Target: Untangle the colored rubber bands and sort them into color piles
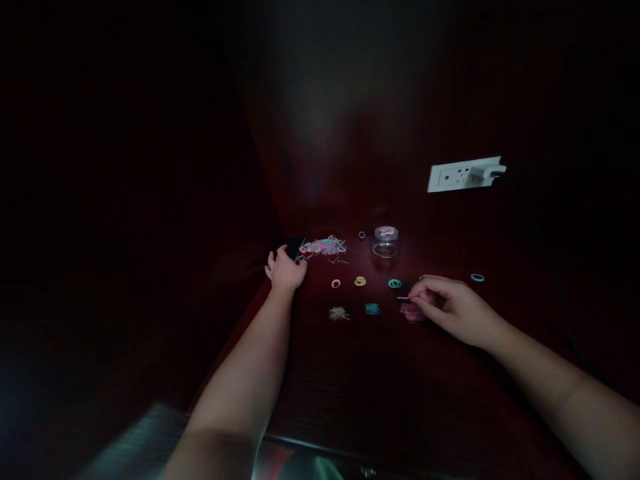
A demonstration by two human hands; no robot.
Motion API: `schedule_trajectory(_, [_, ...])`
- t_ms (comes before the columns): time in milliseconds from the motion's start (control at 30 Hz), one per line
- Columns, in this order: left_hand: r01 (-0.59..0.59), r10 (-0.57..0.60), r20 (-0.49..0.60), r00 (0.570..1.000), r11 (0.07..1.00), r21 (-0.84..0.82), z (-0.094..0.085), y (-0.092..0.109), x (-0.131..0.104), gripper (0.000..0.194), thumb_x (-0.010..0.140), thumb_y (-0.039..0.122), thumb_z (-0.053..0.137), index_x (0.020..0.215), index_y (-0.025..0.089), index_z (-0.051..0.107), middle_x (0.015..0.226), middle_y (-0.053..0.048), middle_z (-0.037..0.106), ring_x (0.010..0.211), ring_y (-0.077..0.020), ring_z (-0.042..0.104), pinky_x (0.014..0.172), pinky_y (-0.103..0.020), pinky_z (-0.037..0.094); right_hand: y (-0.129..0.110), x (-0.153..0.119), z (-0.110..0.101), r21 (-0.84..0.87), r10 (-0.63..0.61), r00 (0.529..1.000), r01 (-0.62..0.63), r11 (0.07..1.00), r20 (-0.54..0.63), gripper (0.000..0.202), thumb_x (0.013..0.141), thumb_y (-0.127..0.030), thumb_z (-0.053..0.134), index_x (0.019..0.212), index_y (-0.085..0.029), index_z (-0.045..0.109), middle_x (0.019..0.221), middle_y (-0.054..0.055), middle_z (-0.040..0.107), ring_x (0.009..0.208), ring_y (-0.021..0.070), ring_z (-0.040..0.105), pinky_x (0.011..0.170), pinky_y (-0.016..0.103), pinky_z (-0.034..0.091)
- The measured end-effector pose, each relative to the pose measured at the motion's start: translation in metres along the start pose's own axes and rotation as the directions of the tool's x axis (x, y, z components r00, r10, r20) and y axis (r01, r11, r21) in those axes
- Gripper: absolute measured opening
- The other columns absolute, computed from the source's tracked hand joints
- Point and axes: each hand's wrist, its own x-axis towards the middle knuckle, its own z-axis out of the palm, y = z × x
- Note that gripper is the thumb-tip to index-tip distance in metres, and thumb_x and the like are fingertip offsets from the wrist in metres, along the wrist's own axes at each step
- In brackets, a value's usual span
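Observation:
My right hand (453, 305) pinches a thin pale-pink rubber band (403, 298) between thumb and fingertips. Just beneath it lies a small pile of pink rubber bands (411, 313), partly under the fingers. Alongside are a blue pile (372, 309) and a beige pile (339, 313). Behind these lie green hair ties (395, 283), yellow hair ties (360, 281) and a pink hair tie (336, 283). At the far left, my left hand (287, 270) rests with fingers apart, beside a flat dark object (296, 247) and a mixed heap of coloured bands (326, 246).
A clear lidded jar (385, 243) stands near the back wall, with a small dark ring (361, 235) to its left. One blue hair tie (477, 277) lies at the right. On the wall, a white socket panel (463, 175) holds a plug. The scene is dim.

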Motion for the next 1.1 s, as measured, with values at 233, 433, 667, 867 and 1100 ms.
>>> schedule_trajectory(233, [0.036,-0.034,0.071,0.997,0.999,-0.018,0.013,-0.01,0.012,0.073,0.077,0.047,0.062,0.141,0.024,0.035,0.141,-0.01,0.055,0.146,-0.0323,0.026,0.118,-0.056,0.018,0.006,-0.002,0.001,0.023,0.032,0.999,-0.032,0.999,0.003,0.016,0.09,-0.033,0.058,0.084,-0.019,0.065,0.065,0.0,0.055,0.057,0.0139,0.051,0.054,0.026,0.043])
schedule_trajectory(433, [0.047,-0.045,0.054,0.998,0.998,-0.029,0.01,-0.011,0.012,0.078,0.075,0.05,0.063,0.142,0.022,0.034,0.133,-0.012,0.061,0.141,-0.0343,0.035,0.114,-0.054,0.025,0.004,-0.002,0.001,0.019,0.025,0.999,-0.025,0.999,0.03,0.018,0.091,-0.033,0.057,0.083,-0.019,0.063,0.067,0.001,0.058,0.06,0.0143,0.055,0.057,0.026,0.046])
schedule_trajectory(667, [0.056,-0.056,0.021,0.998,0.998,0.019,0.006,-0.011,0.009,0.082,0.075,0.053,0.064,0.142,0.019,0.033,0.134,-0.018,0.058,0.137,-0.0369,0.039,0.11,-0.055,0.03,0.003,0.0,0.0,-0.038,0.004,1.0,-0.003,0.999,0.03,0.018,0.091,-0.031,0.055,0.082,-0.019,0.064,0.065,0.001,0.056,0.061,0.0151,0.053,0.058,0.027,0.044])
schedule_trajectory(867, [0.038,-0.038,0.007,0.999,0.998,0.053,0.004,-0.009,0.005,0.085,0.074,0.049,0.065,0.145,0.019,0.031,0.138,-0.019,0.053,0.136,-0.0374,0.04,0.109,-0.055,0.034,0.006,-0.001,0.0,0.03,0.048,0.998,-0.049,0.998,0.043,0.017,0.09,-0.033,0.056,0.083,-0.019,0.063,0.067,0.001,0.057,0.059,0.0143,0.055,0.056,0.026,0.044])
schedule_trajectory(1100, [-0.034,0.034,-0.053,0.998,0.999,-0.006,-0.001,-0.008,0.004,0.077,0.073,0.04,0.069,0.14,0.02,0.037,0.144,-0.016,0.049,0.138,-0.0368,0.037,0.11,-0.053,0.036,0.003,-0.001,0.0,0.01,0.038,0.999,-0.038,0.999,0.019,0.017,0.09,-0.033,0.056,0.082,-0.019,0.062,0.066,0.0,0.055,0.059,0.0145,0.053,0.055,0.026,0.044])
